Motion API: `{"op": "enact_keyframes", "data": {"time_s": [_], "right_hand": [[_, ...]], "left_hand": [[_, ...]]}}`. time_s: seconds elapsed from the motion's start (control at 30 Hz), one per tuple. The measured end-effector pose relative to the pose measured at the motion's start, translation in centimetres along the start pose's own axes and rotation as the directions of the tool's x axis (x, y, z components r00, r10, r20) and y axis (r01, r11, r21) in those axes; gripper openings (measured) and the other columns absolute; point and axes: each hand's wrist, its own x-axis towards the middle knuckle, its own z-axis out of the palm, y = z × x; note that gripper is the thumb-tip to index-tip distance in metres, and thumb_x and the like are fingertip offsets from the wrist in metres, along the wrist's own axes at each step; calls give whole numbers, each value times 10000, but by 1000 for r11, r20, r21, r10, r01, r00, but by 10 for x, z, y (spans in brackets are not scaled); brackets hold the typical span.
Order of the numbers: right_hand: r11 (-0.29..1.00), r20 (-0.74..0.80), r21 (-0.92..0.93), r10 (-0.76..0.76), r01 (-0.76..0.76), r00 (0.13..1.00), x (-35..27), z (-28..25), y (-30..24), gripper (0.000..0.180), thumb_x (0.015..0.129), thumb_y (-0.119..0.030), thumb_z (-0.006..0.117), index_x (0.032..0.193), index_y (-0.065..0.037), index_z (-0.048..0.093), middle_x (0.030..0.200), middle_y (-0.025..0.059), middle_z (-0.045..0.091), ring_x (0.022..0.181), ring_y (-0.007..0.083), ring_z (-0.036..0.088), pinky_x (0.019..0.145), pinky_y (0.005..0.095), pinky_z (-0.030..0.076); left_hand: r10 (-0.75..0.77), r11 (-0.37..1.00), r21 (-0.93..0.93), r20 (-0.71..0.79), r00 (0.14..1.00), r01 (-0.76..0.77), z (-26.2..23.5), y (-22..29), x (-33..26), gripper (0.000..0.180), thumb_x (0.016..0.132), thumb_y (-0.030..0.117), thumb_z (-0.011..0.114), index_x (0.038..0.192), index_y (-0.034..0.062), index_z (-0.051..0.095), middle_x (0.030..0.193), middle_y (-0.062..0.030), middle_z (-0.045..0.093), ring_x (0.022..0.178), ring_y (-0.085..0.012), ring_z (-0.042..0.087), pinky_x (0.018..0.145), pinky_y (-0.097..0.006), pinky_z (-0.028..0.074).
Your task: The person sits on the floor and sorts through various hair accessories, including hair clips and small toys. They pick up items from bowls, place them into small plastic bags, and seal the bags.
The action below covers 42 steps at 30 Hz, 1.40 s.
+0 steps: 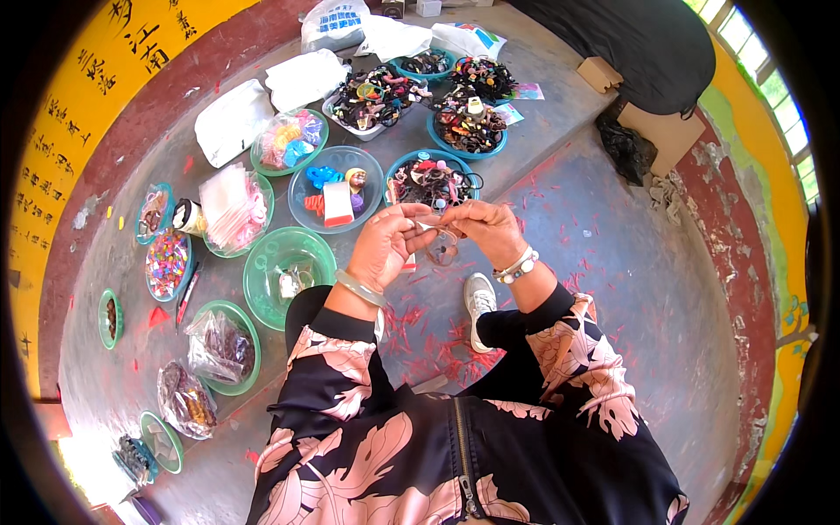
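My left hand [385,247] and my right hand [486,229] meet in front of me, fingertips pinched together on a small pale strip-like piece [430,227]. A small clear bag or pouch [442,252] hangs just below the fingertips. My left wrist wears a pale bangle, my right wrist a beaded bracelet. A teal bowl of dark hair ties [431,181] sits just beyond my hands. A green bowl [287,262] with a small item in it lies to the left of my left hand.
Many green and teal bowls of colourful hair accessories and beads stand on a raised grey concrete ledge [114,254] to the left and ahead. White plastic bags [229,118] lie behind them. Red scraps litter the floor by my shoe [478,297]. Cardboard boxes [665,131] sit far right.
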Motion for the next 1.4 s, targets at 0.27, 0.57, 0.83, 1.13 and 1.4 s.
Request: {"op": "enact_keyframes", "data": {"time_s": [0.27,0.57,0.83,1.13,1.4], "right_hand": [[964,23,-228,-133,135,991,4,-3,9,187,771,64,529,845,-32,671,727,30,626,697,96,568,694,230,455],[943,172,-311,-70,121,983,5,-14,-4,240,766,44,541,963,-49,641,841,24,625,802,86,568,767,248,450],[974,26,-219,64,-57,998,10,-16,2,144,792,-62,613,924,-4,621,857,42,631,786,86,574,659,231,459],[928,15,-357,119,-106,993,5,-6,-3,111,765,-89,642,782,21,644,687,34,620,625,66,543,535,222,435],[943,33,-325,91,-75,995,5,-16,-10,117,785,-84,625,832,20,650,742,21,627,671,58,531,582,212,432]], "left_hand": [[-12,994,103,-104,995,23,-1,-7,4,197,847,123,575,981,-19,553,937,-103,605,845,-155,602,753,-258,519],[87,975,219,-175,981,-47,-8,-7,4,110,838,94,579,881,-4,605,855,-81,628,769,-149,618,693,-239,522],[254,823,545,-106,961,-158,0,-21,6,137,849,85,560,902,-37,591,824,-79,631,729,-137,621,660,-247,517],[187,866,475,-24,982,-153,6,-19,1,170,883,112,515,900,-50,565,834,-98,628,746,-172,633,663,-266,528],[113,905,416,-26,993,-92,2,-13,2,208,911,174,466,916,-17,548,899,-127,618,811,-195,630,709,-263,527]]}}
